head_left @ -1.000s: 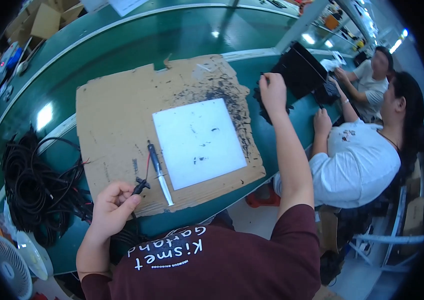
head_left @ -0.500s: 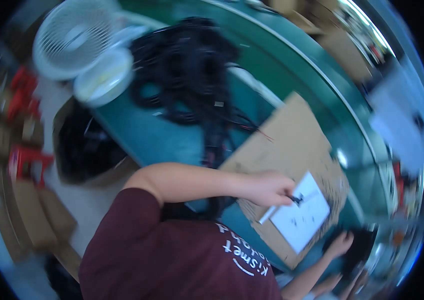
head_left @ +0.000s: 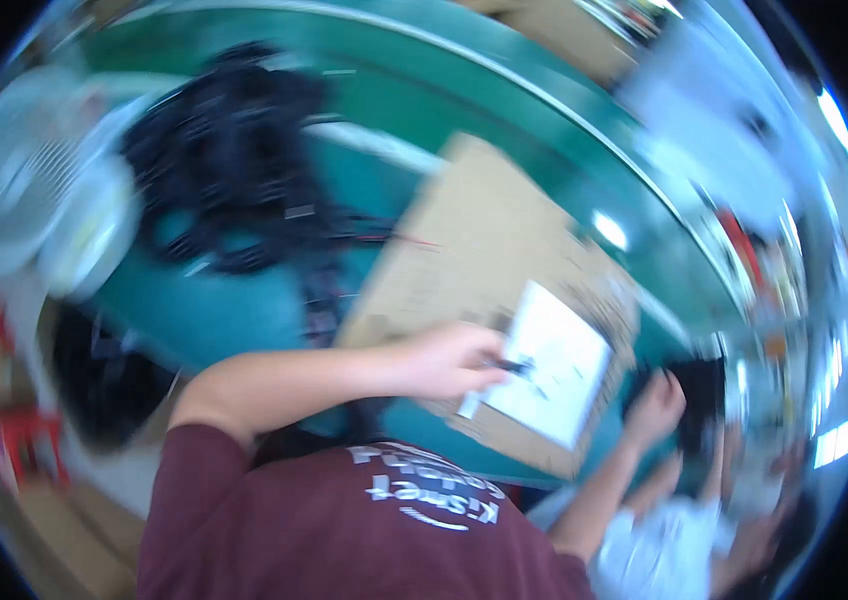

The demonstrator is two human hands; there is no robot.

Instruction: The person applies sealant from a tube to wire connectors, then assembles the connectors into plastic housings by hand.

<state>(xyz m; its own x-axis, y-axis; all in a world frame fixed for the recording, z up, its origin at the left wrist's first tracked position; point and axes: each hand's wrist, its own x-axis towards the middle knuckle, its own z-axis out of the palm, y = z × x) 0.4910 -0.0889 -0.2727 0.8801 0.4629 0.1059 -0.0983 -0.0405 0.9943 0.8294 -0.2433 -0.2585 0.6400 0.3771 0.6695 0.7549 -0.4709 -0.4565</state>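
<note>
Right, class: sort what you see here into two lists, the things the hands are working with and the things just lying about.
In use: left hand holding a small black part over the white square sheet on the brown cardboard mat; right hand at a black box.

Lying about: tangled black cable bundle; white round fan.

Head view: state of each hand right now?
Left hand: closed on a small black part, above the white sheet.
Right hand: at a black object; grip cannot be told, too blurred.
</note>
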